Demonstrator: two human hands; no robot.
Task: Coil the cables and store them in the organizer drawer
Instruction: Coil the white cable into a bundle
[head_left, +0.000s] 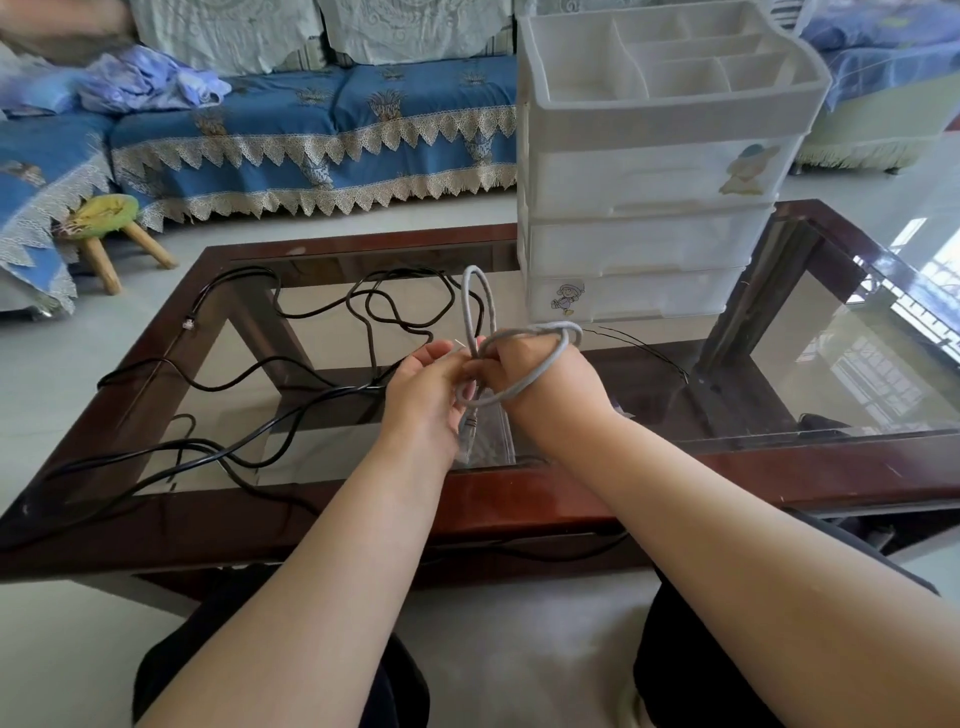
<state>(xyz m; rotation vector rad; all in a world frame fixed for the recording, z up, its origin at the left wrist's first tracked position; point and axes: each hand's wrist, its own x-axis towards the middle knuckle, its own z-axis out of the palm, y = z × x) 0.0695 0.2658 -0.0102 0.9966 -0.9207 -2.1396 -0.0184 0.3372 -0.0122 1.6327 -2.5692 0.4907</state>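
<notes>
Coiling in hand: my right hand (524, 371) wears the grey cable (519, 358) loops, left hand (431, 384) pinches its tail; next, tie off, then the organizer (649, 228).

Looped grey cable (480, 306), loose black cable (291, 410)

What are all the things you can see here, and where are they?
grey coiled cable: one, grey, held in both hands above the table
long black cable: at least one, black, sprawled loose over the table's left half
white plastic drawer organizer: one, white, three shut drawers, on the table's far right
glass-topped wooden coffee table: one, dark red-brown frame, in front of the person
small green-topped wooden stool: one, on the floor at left
blue-covered sofa: one, blue with lace trim, behind the table
left hand: one, fingers pinching the grey cable
right hand: one, gripping the coil
</notes>
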